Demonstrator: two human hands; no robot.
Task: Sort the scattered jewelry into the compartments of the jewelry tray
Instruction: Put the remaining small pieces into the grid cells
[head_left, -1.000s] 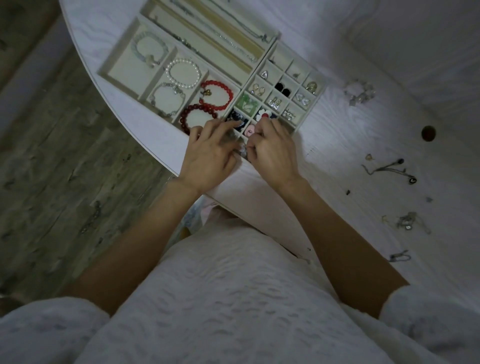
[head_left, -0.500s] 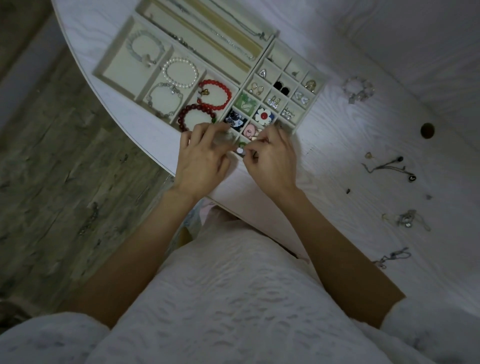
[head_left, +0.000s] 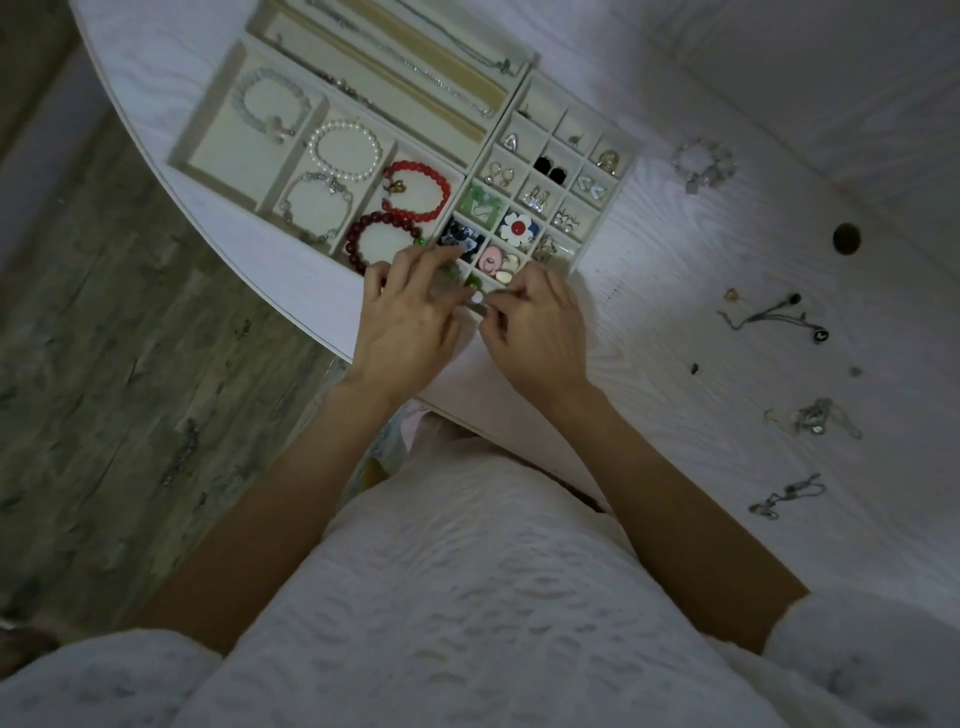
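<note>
At left on the surface (head_left: 675, 291) we note the jewelry tray (head_left: 208, 150). Over its near edge, our left hand (head_left: 410, 317) lies spread, fingers relaxed; our right hand (head_left: 535, 327) pinches a small white-tipped piece (head_left: 476, 297). Loose chains (head_left: 769, 317) lie well apart at right.

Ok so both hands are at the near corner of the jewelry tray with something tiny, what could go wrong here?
The small white piece sits between left hand and right hand, close to the table edge; a slip could send it to the floor. The jewelry tray compartments nearby are already filled, so pieces might mix.
</note>
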